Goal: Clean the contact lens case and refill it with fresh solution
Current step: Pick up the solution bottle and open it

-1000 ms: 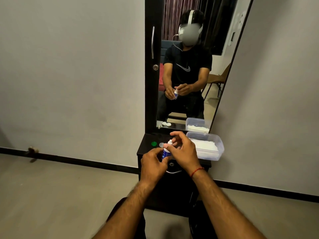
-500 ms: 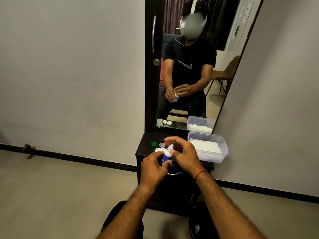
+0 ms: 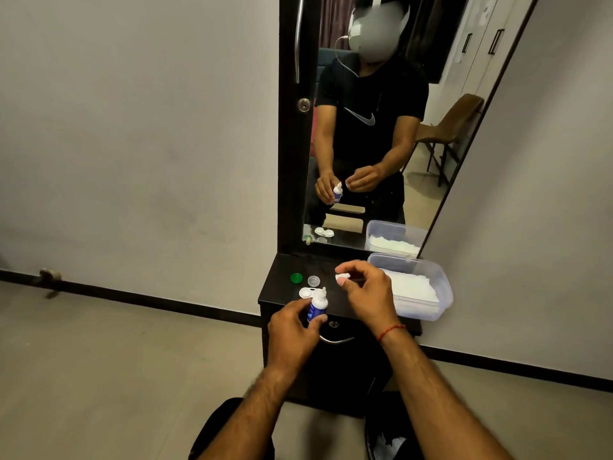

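L hand [image 3: 292, 330] grips solution bottle [image 3: 316, 308] upright at dresser top [image 3: 331, 267] front edge; R hand [image 3: 365, 293] pinches white cap [image 3: 343, 277]; lens case [image 3: 305, 292] just behind bottle.

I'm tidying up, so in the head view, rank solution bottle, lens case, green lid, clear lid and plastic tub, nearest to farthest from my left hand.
1. Solution bottle: in the left hand.
2. Lens case: just beyond it.
3. Green lid and clear lid: farther back, too close to call.
4. Plastic tub: far right.

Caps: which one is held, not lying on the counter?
The small white cap, pinched by the right hand. The green cap and the clear cap both lie on the dark counter.
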